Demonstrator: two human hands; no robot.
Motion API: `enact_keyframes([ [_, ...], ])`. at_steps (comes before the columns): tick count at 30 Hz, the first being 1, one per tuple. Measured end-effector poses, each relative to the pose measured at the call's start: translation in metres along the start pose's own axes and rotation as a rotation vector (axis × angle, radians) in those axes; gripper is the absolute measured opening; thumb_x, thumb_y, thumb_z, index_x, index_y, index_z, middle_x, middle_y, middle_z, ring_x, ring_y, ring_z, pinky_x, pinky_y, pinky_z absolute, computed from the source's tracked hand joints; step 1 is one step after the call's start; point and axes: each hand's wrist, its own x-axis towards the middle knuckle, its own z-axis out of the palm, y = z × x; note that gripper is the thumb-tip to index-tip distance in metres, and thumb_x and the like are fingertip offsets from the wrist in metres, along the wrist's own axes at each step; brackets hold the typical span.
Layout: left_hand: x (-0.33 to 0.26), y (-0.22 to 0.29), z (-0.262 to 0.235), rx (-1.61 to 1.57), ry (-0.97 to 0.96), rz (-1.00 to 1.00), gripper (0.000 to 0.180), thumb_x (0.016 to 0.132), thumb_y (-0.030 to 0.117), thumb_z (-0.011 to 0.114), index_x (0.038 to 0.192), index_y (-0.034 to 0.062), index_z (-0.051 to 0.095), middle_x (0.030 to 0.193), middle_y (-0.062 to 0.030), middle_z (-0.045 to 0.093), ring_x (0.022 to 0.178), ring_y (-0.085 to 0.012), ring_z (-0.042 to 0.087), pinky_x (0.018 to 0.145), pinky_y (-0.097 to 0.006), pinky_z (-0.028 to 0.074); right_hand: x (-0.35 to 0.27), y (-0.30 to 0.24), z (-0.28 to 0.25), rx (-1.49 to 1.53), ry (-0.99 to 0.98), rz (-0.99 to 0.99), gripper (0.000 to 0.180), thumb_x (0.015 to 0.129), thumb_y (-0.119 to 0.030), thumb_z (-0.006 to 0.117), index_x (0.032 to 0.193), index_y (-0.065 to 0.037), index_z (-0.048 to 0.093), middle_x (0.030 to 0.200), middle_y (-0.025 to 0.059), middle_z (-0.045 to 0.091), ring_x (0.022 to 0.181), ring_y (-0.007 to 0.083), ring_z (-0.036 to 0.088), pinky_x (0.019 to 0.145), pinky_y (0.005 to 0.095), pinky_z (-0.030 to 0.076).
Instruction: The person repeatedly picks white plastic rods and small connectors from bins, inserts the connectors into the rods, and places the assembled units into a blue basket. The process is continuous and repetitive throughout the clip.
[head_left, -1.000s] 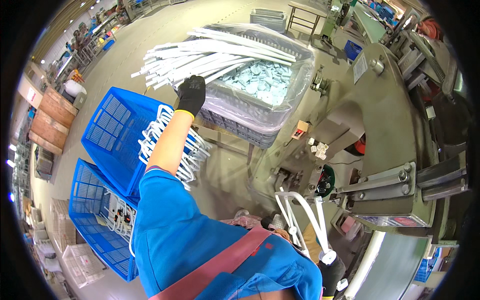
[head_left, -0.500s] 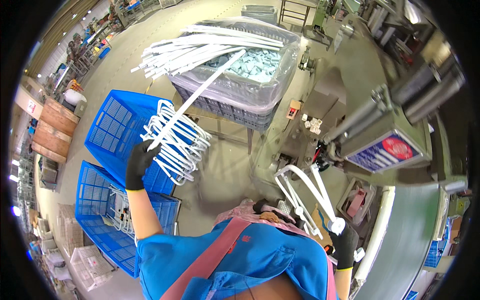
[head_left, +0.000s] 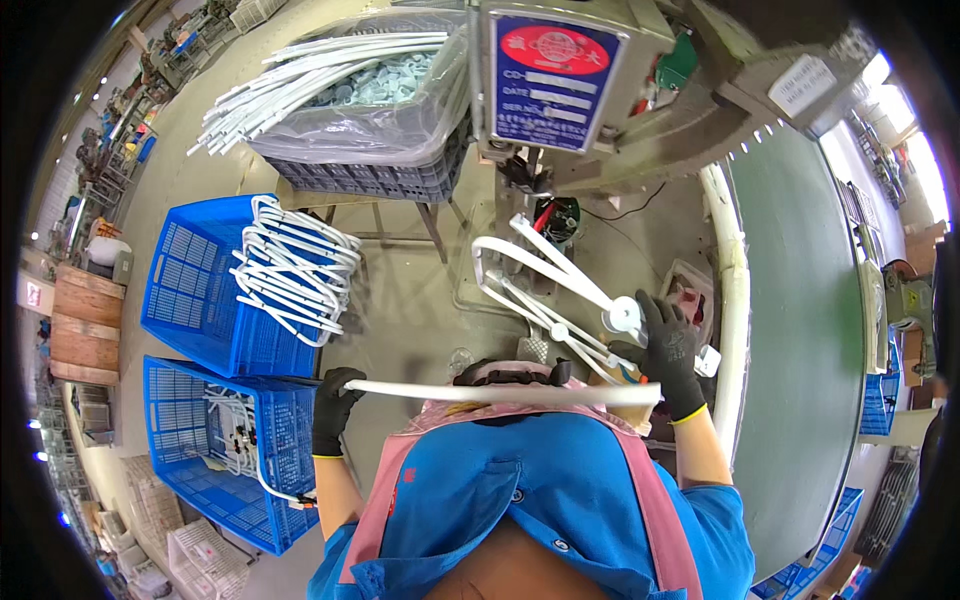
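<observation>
My left hand [head_left: 335,408], in a dark glove with a yellow cuff, is closed round one end of a long white tube [head_left: 500,393]. The tube lies crosswise in front of my body, its free end below the other hand. My right hand [head_left: 668,355], gloved alike, grips a white bent-tube frame [head_left: 560,262] at a round white joint [head_left: 622,316]. The frame's bent end points away from me, beneath the press machine [head_left: 560,85]. Some of the right fingers are hidden behind the frame.
Left stand two blue crates: the far crate [head_left: 185,290] carries bent white tubes [head_left: 295,265], the near crate [head_left: 175,430] holds similar frames. A plastic-lined dark crate [head_left: 375,170] holds grey fittings and long tubes [head_left: 300,85]. A green conveyor belt [head_left: 800,330] runs along the right.
My left hand has drawn the white tube from above the bent tubes back across my front. My view has turned right, and the right hand still holds the frame.
</observation>
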Motion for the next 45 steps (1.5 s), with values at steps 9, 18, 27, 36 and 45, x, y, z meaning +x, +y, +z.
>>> enact_keyframes([
  [9, 0.088, 0.099, 0.054, 0.319, -0.152, 0.299, 0.026, 0.075, 0.011, 0.069, 0.100, 0.0058, 0.067, 0.090, -0.0122, 0.065, 0.081, -0.0299, 0.060, 0.072, -0.039, 0.046, -0.002, -0.039, -0.021, 1.373, 0.316, 0.576, 0.040, 0.103, -0.032, 0.036, 0.114, 0.000, 0.058, 0.086, 0.0076, 0.064, 0.065, 0.0111, 0.056, 0.060, 0.0243, 0.044],
  [18, 0.212, 0.163, 0.146, 0.257, -0.160, 0.738, 0.030, 0.079, 0.015, 0.069, 0.108, 0.0092, 0.067, 0.089, -0.0134, 0.066, 0.080, -0.0319, 0.061, 0.070, -0.041, 0.047, -0.057, 0.011, -0.009, 0.493, 0.882, 0.890, 0.046, 0.093, -0.013, 0.057, 0.132, 0.006, 0.042, 0.126, 0.0195, 0.052, 0.115, 0.0257, 0.051, 0.099, 0.0345, 0.041],
  [27, 0.176, 0.155, 0.118, 0.337, -0.456, 0.529, 0.029, 0.081, 0.018, 0.068, 0.107, 0.0064, 0.066, 0.089, -0.0137, 0.065, 0.078, -0.0318, 0.063, 0.068, -0.039, 0.048, -0.038, 0.056, 0.008, 1.545, 0.617, 1.026, 0.010, 0.093, -0.010, 0.050, 0.099, -0.003, 0.052, 0.071, 0.0053, 0.054, 0.055, 0.0106, 0.051, 0.046, 0.0220, 0.040],
  [36, 0.182, 0.128, 0.061, 0.517, -0.178, 0.708, 0.034, 0.073, 0.007, 0.072, 0.107, 0.0088, 0.066, 0.082, -0.0091, 0.062, 0.073, -0.0283, 0.060, 0.064, -0.040, 0.046, -0.010, 0.098, 0.061, 1.982, 1.089, 0.913, 0.027, 0.092, -0.012, 0.045, 0.115, 0.004, 0.049, 0.102, 0.0205, 0.064, 0.089, 0.0305, 0.067, 0.076, 0.0408, 0.059],
  [45, 0.195, 0.118, 0.068, 0.575, -0.201, 0.800, 0.039, 0.073, 0.007, 0.072, 0.110, 0.0112, 0.066, 0.085, -0.0075, 0.062, 0.073, -0.0269, 0.060, 0.063, -0.039, 0.046, -0.014, 0.098, 0.069, 1.942, 1.191, 0.822, 0.025, 0.095, -0.010, 0.044, 0.114, 0.004, 0.049, 0.106, 0.0166, 0.060, 0.097, 0.0277, 0.064, 0.087, 0.0404, 0.057],
])
